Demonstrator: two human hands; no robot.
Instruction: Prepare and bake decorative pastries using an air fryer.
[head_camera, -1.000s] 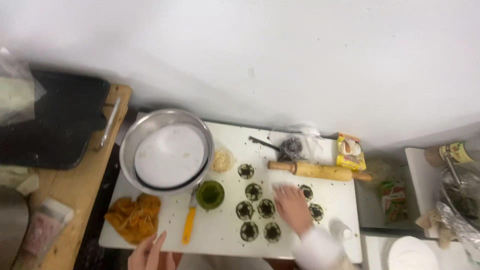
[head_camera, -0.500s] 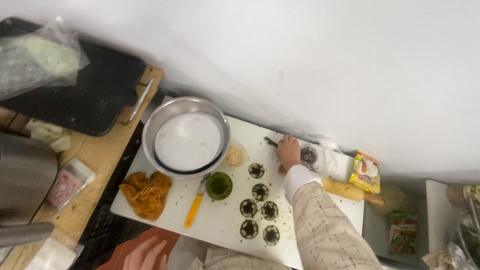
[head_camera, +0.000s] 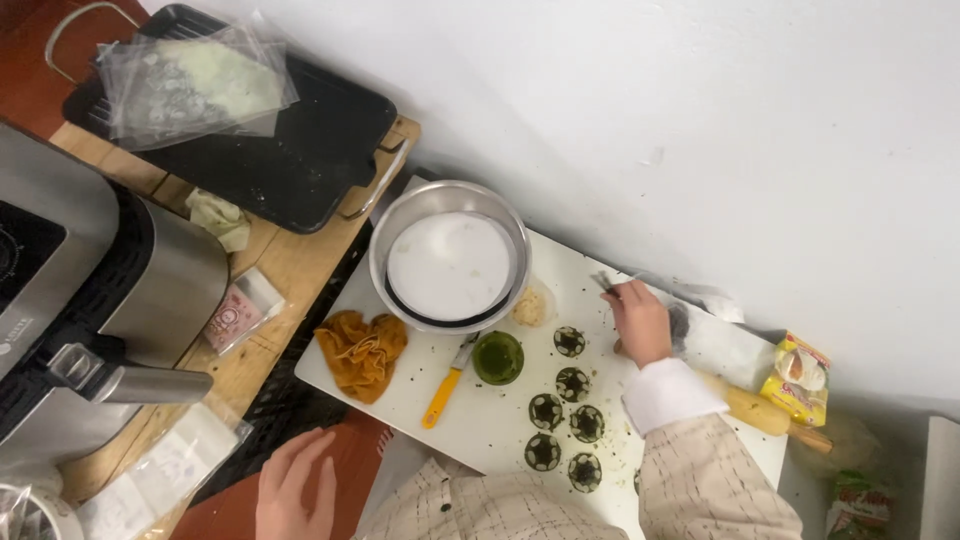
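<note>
My right hand (head_camera: 640, 322) rests at the far side of a white cutting board (head_camera: 470, 425), its fingers closed on a thin dark utensil (head_camera: 603, 282) that sticks out toward the wall. Just behind the hand lies a clear bag with dark filling (head_camera: 690, 318). Several small round dark-topped pieces (head_camera: 570, 341) sit on the board in front of that hand. My left hand (head_camera: 295, 482) hangs open off the board's near left corner, holding nothing. A small green cup (head_camera: 497, 357) and a yellow-handled knife (head_camera: 443, 392) lie between the two hands.
A steel bowl (head_camera: 385, 240) with a white disc inside stands at the board's far left, a dough ball (head_camera: 530, 307) beside it. An orange crumpled cloth (head_camera: 362, 350), a rolling pin (head_camera: 745, 405), a yellow packet (head_camera: 800, 378), a black griddle pan (head_camera: 300, 170) and a silver appliance (head_camera: 150, 280) surround it.
The view has swung left and closer. My right hand moved from the dark pieces to the board's far edge and now grips the thin utensil. My left hand stays low and open.
</note>
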